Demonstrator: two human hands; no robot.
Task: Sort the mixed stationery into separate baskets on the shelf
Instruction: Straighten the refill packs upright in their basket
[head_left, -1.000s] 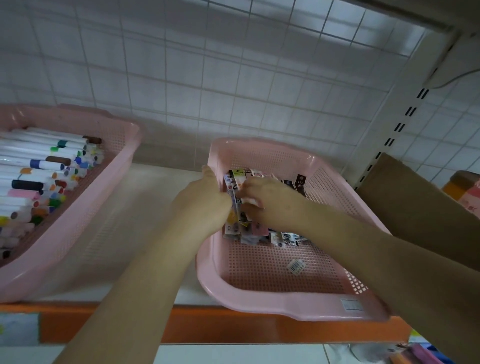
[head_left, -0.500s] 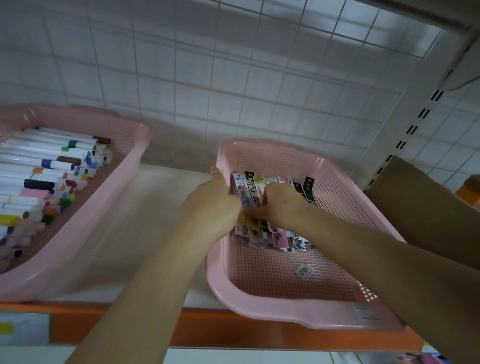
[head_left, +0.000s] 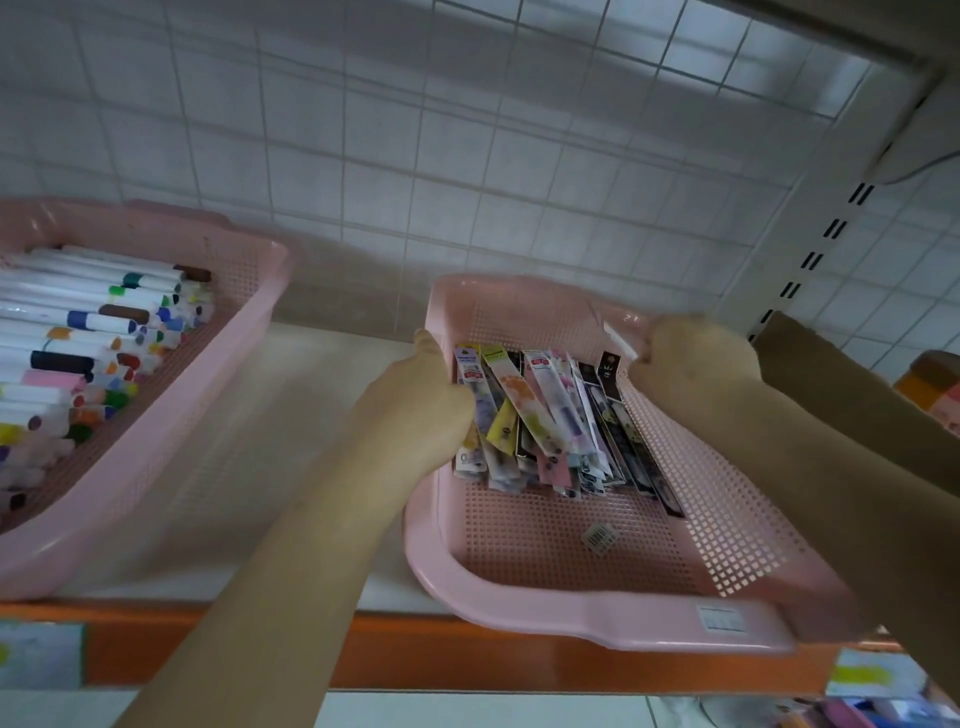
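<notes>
This looked like a shop, most likely a stationery aisle. The shelf was retail racking: a pale slotted upright stood against a white tiled wall, and an orange front strip carried paper labels. Stock lay sorted by kind in pink bins — a marker basket packed with capped markers, and a mesh basket of sleeved pens in printed retail packets. A barcode sticker lay on the floor of the mesh basket, and a white label was stuck to its front rim.
</notes>
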